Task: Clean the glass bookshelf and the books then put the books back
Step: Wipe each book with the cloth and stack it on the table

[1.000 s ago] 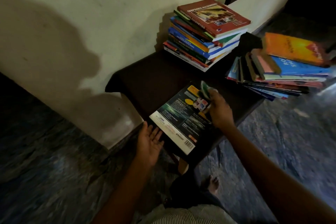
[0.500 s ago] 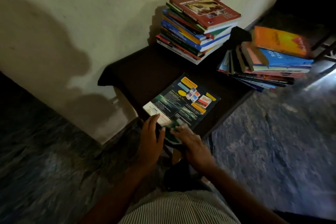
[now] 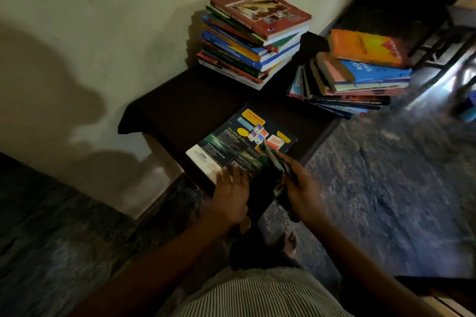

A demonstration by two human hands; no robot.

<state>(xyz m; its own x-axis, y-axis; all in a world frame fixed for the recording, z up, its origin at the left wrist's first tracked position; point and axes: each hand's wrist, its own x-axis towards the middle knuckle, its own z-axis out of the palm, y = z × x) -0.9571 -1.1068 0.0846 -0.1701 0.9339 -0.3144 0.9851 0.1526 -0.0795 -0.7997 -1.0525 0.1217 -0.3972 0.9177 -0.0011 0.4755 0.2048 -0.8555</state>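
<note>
**Cloth has swept back across the cover, so this book looks nearly done**

Going left to right: the left hand (image 3: 230, 194) was sitting just off the near corner a second ago. Now it's flat on the near end of the book (image 3: 239, 141), fingers straight and spread, pinning it down.

The book hasn't moved. It's lying flat on the dark table (image 3: 180, 100) near the front edge. Its long axis runs diagonally from near-left to far-right, with the white strip end towards the person and the yellow "ENTRANCE" heading pointing away at the stacks.

The cloth (image 3: 270, 156) was at the far end of the cover a second ago and got dragged to the near edge. Now it's over the near-right corner, bunched up on edge. The right hand (image 3: 300, 188) has its fingers curled round it, gripping it.

My guess is that's one full wipe of this face. Next would be flipping it or putting it on a pile (image 3: 253, 33). The other pile (image 3: 358, 72) hangs off the table's right side, which looks a bit sketchy.
</note>
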